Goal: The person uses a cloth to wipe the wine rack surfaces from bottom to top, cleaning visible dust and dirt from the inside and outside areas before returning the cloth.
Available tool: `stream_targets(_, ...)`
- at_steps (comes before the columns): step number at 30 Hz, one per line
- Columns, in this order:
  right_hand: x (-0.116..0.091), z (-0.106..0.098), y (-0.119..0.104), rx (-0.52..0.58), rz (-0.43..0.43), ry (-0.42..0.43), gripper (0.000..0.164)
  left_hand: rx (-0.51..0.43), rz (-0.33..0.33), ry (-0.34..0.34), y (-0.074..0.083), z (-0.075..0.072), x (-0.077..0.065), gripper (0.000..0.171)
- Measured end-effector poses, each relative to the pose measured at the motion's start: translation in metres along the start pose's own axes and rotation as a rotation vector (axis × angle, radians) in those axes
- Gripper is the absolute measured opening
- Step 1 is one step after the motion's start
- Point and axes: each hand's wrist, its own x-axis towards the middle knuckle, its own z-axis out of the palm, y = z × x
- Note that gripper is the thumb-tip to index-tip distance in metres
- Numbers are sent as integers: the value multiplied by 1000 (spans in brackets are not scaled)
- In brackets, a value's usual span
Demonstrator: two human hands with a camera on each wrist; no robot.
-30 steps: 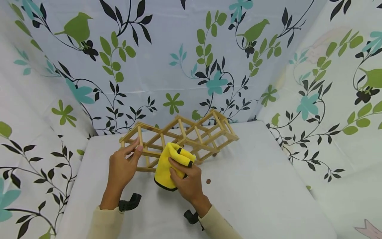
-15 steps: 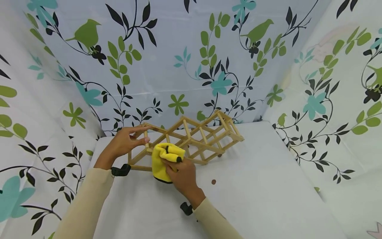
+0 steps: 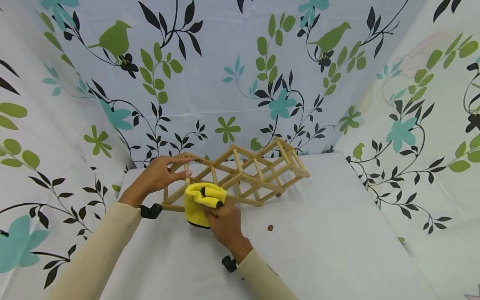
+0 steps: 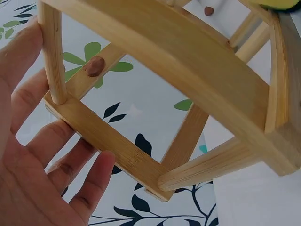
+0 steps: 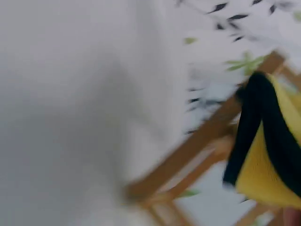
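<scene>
A wooden slatted rack [image 3: 262, 183] with round dowels stands zigzag near the back of the table. My left hand [image 3: 159, 173] holds its left end, thumb and fingers around an upright dowel. Up close in the left wrist view, the left hand [image 4: 51, 155] has its fingers along the dowel [image 4: 54, 56] and the edge of a slat [image 4: 117, 146]. My right hand [image 3: 226, 223] grips a bunched yellow cloth [image 3: 196, 208] with black edging, which overlaps the rack's left part. In the blurred right wrist view, the cloth [image 5: 263, 174] lies against a wooden bar [image 5: 178, 160].
A small brown disc [image 3: 270, 228] lies on the white table [image 3: 330, 250], right of my right hand. Another brown disc [image 4: 94, 66] shows on a rack slat. Behind the table hangs a patterned curtain [image 3: 210, 83] with leaves and birds.
My left hand has shifted up from the front of the left dowel to the rack's upper left end. My right hand has moved the yellow cloth leftward along the rack.
</scene>
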Motion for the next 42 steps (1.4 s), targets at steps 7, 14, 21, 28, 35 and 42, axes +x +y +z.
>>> stream_targets(7, -59, -10, 10, -7, 276, 79, 29, 52, 4, -13, 3, 4, -1, 54)
stream_targets(14, -13, 15, -26, 243, -89, 160, 31, 42, 18, -21, 6, 4, 6, 56)
stream_targets(21, -10, 38, -35, 98, 51, -129, 22, 48, 6, -47, 9, 11, 13, 58)
stream_targets(28, -12, 38, -36, 149, 29, 20, 26, 44, 1, -25, 11, 10, 11, 57)
stream_targets(35, -17, 37, -32, -43, -73, -266, 28, 40, -1, -41, 13, 6, 11, 59)
stream_targets(42, -25, 41, -11, -229, 72, -372, 15, 63, -6, -23, 10, 1, 7, 58)
